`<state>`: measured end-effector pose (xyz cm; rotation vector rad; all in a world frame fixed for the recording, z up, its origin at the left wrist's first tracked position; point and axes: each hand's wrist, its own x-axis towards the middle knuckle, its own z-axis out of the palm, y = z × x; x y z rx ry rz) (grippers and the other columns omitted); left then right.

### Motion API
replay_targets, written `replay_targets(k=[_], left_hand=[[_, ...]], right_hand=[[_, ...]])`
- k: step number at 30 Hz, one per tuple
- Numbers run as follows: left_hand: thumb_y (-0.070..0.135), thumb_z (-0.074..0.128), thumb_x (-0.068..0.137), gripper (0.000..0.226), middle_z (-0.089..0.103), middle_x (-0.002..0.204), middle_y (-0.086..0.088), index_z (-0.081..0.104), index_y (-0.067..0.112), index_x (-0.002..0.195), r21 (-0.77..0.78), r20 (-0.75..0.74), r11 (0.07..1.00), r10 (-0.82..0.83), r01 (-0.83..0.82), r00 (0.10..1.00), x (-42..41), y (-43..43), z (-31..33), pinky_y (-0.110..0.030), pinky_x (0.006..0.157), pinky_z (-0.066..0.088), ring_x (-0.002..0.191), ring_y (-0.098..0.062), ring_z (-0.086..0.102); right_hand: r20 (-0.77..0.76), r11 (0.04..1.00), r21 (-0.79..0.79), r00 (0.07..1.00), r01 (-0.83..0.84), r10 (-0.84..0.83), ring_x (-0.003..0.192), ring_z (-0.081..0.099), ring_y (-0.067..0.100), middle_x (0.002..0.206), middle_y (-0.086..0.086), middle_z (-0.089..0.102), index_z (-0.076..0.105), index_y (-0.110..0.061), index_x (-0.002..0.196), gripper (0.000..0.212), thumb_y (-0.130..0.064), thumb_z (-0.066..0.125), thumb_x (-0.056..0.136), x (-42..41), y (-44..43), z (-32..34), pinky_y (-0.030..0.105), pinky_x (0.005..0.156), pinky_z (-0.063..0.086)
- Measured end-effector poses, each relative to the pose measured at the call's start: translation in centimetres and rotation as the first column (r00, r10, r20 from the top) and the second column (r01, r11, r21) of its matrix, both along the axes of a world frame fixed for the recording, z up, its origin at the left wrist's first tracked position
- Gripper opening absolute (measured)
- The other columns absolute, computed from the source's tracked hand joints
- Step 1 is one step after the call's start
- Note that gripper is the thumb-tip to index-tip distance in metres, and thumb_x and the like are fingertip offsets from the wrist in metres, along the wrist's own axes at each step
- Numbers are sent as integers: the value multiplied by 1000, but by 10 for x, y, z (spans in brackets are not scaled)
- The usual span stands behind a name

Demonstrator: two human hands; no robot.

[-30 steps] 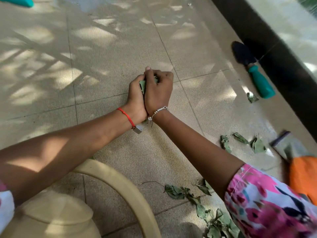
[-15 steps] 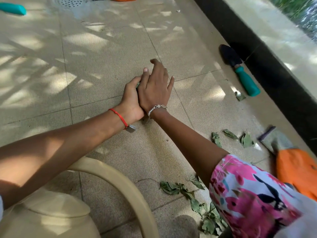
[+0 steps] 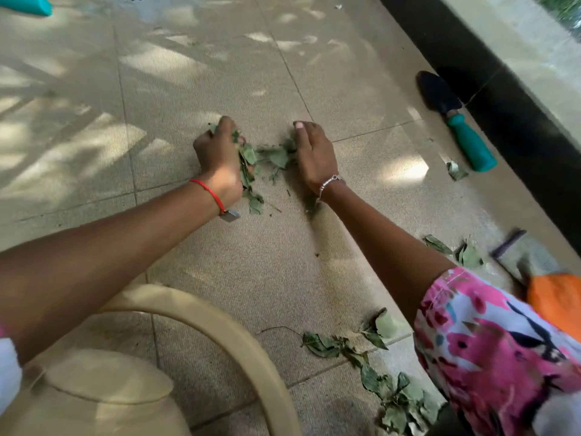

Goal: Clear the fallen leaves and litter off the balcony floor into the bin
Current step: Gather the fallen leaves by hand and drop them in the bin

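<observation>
A small heap of dry green leaves (image 3: 273,157) lies on the beige tiled floor between my two hands. My left hand (image 3: 218,158) curls its fingers round a clump of these leaves on the heap's left side. My right hand (image 3: 314,155) rests on the floor at the heap's right side, fingers bent against the leaves. The beige plastic bin (image 3: 201,313) shows its rim at the bottom left, below my left forearm. More leaves (image 3: 386,391) lie near my right sleeve, and a few leaves (image 3: 465,254) lie further right.
A trowel with a teal handle (image 3: 471,146) lies by the black wall base (image 3: 515,127) on the right, with one leaf (image 3: 456,171) beside it. An orange and grey glove (image 3: 547,284) lies at the right edge. Another teal handle (image 3: 26,4) sits top left.
My hands were pressed together over the leaves; they have now parted, and the heap lies exposed between them. The left hand has closed on a clump.
</observation>
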<state>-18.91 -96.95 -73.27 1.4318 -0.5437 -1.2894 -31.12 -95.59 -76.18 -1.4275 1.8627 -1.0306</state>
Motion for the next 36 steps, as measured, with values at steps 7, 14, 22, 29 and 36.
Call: replay_targets(k=[7, 14, 22, 29, 36], left_hand=[[8, 51, 89, 38, 34, 53, 5, 34, 18, 57, -141, 60, 989, -26, 34, 998, 12, -5, -14, -23, 48, 26, 48, -10, 33], [4, 50, 89, 38, 39, 38, 14, 38, 17, 55, -208, 38, 976, -53, 59, 998, 10, 0, -16, -19, 46, 30, 41, -5, 37], [22, 58, 70, 30, 39, 55, -1, 45, 21, 42, -75, -5, 978, -193, 192, 981, -5, 11, -23, -23, 48, 27, 54, -22, 42], [13, 52, 84, 31, 38, 54, -2, 42, 16, 55, -96, -107, 939, -338, 329, 935, -52, 33, -24, -15, 42, 30, 49, -19, 40], [15, 52, 87, 26, 41, 51, 2, 43, 16, 63, -118, -126, 912, -406, 393, 905, -75, 41, -23, -17, 42, 28, 43, -18, 44]], right_hand=[[-280, 836, 107, 790, -539, 545, 135, 33, 18, 146, 5, 38, 43, -12, 137, 44, -32, 30, 100, -2, 15, -6, 34, 113, 22], [-562, 741, 115, 571, -662, 598, 140, 25, 25, 147, 11, 35, 38, -11, 140, 55, -41, 42, 94, -2, 64, -12, 33, 113, 18], [-578, 916, -63, 763, -396, 290, 90, 59, 23, 117, 13, 55, 56, -2, 102, 22, -20, 51, 93, -41, 106, -11, 23, 64, 47], [-473, 984, -110, 863, 143, -179, 132, 35, 22, 145, 10, 37, 49, -11, 123, 40, -38, 42, 95, -102, 124, 4, 28, 104, 28], [-536, 919, 149, 811, 365, -235, 143, 13, 24, 154, 9, 16, 27, -12, 144, 74, -63, 26, 90, -150, 110, -6, 43, 118, 11]])
